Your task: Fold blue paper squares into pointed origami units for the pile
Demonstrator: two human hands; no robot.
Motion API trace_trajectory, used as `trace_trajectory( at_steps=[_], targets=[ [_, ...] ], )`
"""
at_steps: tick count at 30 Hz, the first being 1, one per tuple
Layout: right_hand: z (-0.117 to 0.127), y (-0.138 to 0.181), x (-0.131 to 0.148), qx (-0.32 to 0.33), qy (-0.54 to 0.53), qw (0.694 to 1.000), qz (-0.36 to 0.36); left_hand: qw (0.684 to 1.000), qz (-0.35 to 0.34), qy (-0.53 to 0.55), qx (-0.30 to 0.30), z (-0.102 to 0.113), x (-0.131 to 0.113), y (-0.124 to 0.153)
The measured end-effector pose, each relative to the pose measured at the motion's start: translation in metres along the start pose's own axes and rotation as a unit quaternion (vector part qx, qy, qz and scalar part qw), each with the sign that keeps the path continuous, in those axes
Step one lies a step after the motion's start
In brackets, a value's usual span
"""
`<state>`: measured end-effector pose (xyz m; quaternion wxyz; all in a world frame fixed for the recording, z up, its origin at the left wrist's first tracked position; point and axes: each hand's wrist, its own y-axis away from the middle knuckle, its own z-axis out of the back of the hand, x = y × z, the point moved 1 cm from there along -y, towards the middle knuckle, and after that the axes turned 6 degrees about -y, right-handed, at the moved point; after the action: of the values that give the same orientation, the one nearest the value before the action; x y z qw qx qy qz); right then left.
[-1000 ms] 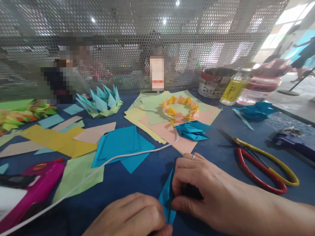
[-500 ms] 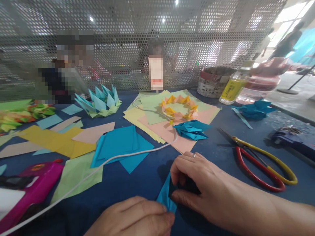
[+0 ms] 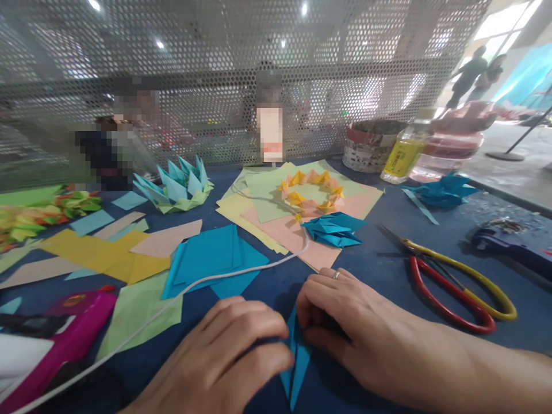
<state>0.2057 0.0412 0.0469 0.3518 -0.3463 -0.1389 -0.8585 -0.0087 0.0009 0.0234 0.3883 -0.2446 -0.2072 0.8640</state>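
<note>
Where the two hands are brought close together at the near part of the worktop [image 3: 366,253], a narrow folded blue paper [image 3: 301,368] is laid, its pointed lower end left uncovered. Its left edge is overlapped by the fingers of the left hand [image 3: 241,351], which are loosely curved; whether anything is pinched in that grip cannot be told. Its upper right edge is met by the right hand [image 3: 340,316], whose fingers are curled with a narrow gap to the thumb; how firmly the paper is held there cannot be told.

Beyond the hands, a stack of blue paper sheets [image 3: 211,256] is crossed by a white cord [image 3: 241,270]. Pastel sheets [image 3: 263,215] are overlapped by a folded blue cluster [image 3: 332,229] and topped by a yellow-and-peach paper ring [image 3: 297,198]. At the right, red-and-yellow-handled scissors [image 3: 411,247] are laid on the dark blue surface, which is speckled towards its far right edge. At the back, the worktop is bounded by a perforated metal screen [image 3: 215,92], through which lights are seen. Past it at the right, a pale floor [image 3: 530,172], bright windows and two standing people [image 3: 470,75] are shown.
</note>
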Motion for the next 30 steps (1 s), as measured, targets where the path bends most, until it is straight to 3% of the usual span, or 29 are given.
trace_trajectory(
  at_steps=[5, 9, 15, 30],
  targets=[
    [-0.004, 0.001, -0.003, -0.026, -0.014, 0.999, 0.024, 0.999, -0.051, -0.014, 0.007, -0.001, 0.009, -0.002],
    [-0.003, 0.001, -0.002, -0.048, -0.014, 0.998, 0.042, 0.998, -0.012, -0.019, 0.05, 0.003, 0.008, -0.007],
    [-0.001, -0.001, 0.0, 0.006, 0.026, 0.998, 0.059, 0.998, -0.033, -0.012, 0.061, 0.007, 0.004, -0.009],
    [-0.003, -0.001, 0.0, -0.013, 0.015, 0.998, 0.066, 0.987, -0.038, 0.085, 0.131, 0.004, 0.016, -0.014]
  ],
)
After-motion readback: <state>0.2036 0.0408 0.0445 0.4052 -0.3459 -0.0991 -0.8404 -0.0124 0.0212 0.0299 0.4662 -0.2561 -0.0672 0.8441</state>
